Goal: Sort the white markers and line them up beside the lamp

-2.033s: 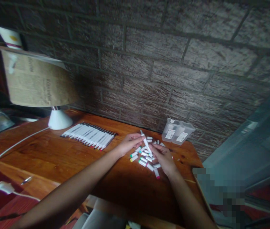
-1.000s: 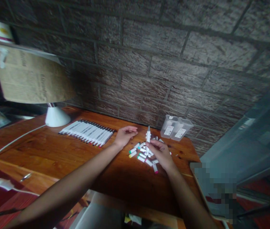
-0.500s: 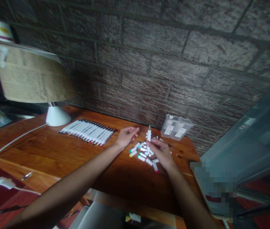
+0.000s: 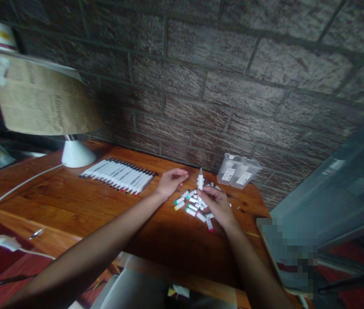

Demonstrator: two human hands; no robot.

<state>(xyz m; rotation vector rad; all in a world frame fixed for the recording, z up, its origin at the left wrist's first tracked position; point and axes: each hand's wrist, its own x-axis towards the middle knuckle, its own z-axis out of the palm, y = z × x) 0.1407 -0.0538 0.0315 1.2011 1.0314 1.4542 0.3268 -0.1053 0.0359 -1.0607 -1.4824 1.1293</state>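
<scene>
A white marker [image 4: 200, 182] stands nearly upright in my right hand [image 4: 216, 201], pinched between thumb and fingers, its grey tip pointing up. Under and around that hand lies a loose pile of short white marker caps [image 4: 191, 211] with green, teal, yellow and pink ends. My left hand [image 4: 169, 183] hovers just left of the pile, its fingers curled and their tips drawn together; nothing shows in them. Further left, a row of white markers [image 4: 117, 175] lies side by side on the wooden table [image 4: 104, 210].
Two clear plastic boxes [image 4: 238, 171] with white labels stand at the back right against the brick wall [image 4: 182, 111]. A lamp [image 4: 78, 153] with a newspaper-print shade is at the back left; its white cord [image 4: 4, 201] hangs over the front edge.
Both hands stay in nearly the same place, the marker still in my right one. The fingers of my left hand have shifted slightly. The view has tilted a little.
</scene>
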